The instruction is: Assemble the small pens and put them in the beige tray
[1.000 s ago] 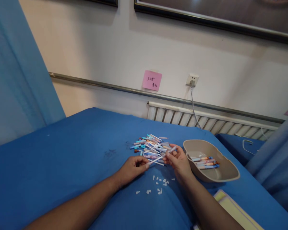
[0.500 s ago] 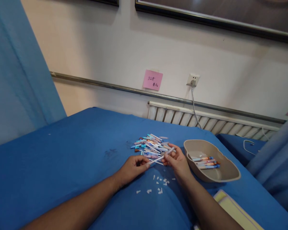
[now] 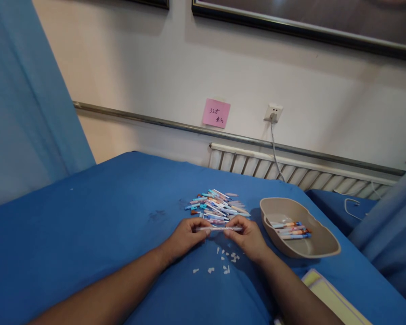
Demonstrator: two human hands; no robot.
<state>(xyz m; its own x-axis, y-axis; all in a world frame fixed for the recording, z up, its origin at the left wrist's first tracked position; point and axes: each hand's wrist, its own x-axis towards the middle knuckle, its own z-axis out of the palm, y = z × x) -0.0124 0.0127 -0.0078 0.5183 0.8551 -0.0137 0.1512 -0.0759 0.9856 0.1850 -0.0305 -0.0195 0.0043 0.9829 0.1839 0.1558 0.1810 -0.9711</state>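
Both of my hands hold one thin pale pen (image 3: 219, 229) level above the blue sheet (image 3: 98, 234). My left hand (image 3: 186, 235) pinches its left end and my right hand (image 3: 246, 234) pinches its right end, fingers closed. Just beyond them lies a heap of several coloured pens (image 3: 216, 206). Small white bits (image 3: 225, 263) are scattered on the sheet below my hands. To the right stands a beige kidney-shaped tray (image 3: 320, 247) with a few pens (image 3: 289, 229) in it.
A blue curtain (image 3: 23, 104) hangs at the left. Behind the bed are a wall rail, a pink note (image 3: 216, 113), a socket with a cable (image 3: 273, 113) and a radiator (image 3: 291, 169). A yellowish pad (image 3: 328, 295) lies at the lower right.
The pen has turned from slanting up to the right to lying level. My right hand has dropped lower and closer to me. My left hand has barely moved.
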